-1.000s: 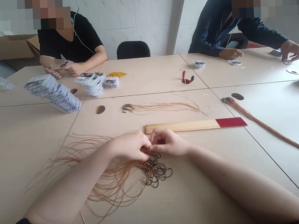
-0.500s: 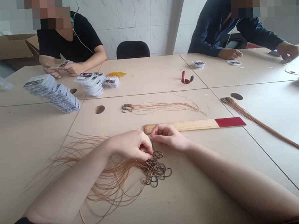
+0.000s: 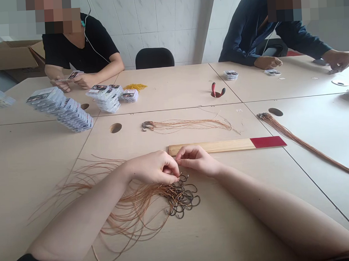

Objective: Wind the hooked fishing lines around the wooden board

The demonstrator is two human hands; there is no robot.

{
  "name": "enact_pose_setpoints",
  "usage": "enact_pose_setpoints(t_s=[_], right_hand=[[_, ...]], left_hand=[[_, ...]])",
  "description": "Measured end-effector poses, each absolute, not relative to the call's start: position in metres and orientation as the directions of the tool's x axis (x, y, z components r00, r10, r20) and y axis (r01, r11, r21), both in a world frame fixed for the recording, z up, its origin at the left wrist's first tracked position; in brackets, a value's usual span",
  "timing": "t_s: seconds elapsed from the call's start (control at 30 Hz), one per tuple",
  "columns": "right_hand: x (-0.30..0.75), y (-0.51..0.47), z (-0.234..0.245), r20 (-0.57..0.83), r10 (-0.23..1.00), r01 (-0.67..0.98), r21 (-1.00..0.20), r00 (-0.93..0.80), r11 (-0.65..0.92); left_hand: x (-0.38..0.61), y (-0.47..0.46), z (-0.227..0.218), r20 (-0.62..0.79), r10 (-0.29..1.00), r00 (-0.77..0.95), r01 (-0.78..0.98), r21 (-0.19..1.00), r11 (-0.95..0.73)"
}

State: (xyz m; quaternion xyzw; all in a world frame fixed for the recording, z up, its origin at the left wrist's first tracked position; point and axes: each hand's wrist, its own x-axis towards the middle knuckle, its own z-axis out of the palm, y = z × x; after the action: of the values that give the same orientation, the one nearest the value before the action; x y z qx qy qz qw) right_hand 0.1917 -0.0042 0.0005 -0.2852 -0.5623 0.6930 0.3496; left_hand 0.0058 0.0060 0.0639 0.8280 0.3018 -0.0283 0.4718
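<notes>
A tangle of dark fish hooks (image 3: pixel 184 196) tied to thin brown lines (image 3: pixel 120 203) lies on the table in front of me. My left hand (image 3: pixel 153 168) is closed, fingers pinched on the hooks at the top of the pile. My right hand (image 3: pixel 196 160) is also pinched, fingertips meeting the left hand's over the hooks; what it grips is too small to name. A wooden stick with a red end (image 3: pixel 228 145) lies just beyond my hands.
A tidy bundle of hooked lines (image 3: pixel 188 124) lies further back, another bundle (image 3: pixel 304 143) at the right. Red-handled pliers (image 3: pixel 217 90), stacks of small packets (image 3: pixel 71 110) and table holes (image 3: pixel 116 127). Two other people sit across, handling packets.
My right hand lifted slightly away from the hook pile and back toward the stick. The hooks have shifted a little. The person at the far right moved a hand.
</notes>
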Motion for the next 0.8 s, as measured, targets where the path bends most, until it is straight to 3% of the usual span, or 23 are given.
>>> enact_pose_setpoints(t_s=[0.13, 0.43, 0.8], right_hand=[[0.1937, -0.0035, -0.0011, 0.011, 0.823, -0.227, -0.963, -0.568, -0.144], [0.1939, -0.0026, -0.0004, 0.223, 0.849, -0.418, -0.909, -0.480, 0.002], [0.1901, -0.0026, 0.0032, 0.189, 0.898, -0.305, -0.950, -0.397, 0.065]], left_hand=[[0.0064, 0.0051, 0.0664, -0.302, 0.539, 0.786, 0.523, 0.789, -0.321], [0.0070, 0.0095, 0.0616, -0.192, 0.691, 0.697, 0.496, 0.825, -0.271], [0.0100, 0.0083, 0.0578, -0.139, 0.785, 0.603, 0.516, 0.819, -0.251]])
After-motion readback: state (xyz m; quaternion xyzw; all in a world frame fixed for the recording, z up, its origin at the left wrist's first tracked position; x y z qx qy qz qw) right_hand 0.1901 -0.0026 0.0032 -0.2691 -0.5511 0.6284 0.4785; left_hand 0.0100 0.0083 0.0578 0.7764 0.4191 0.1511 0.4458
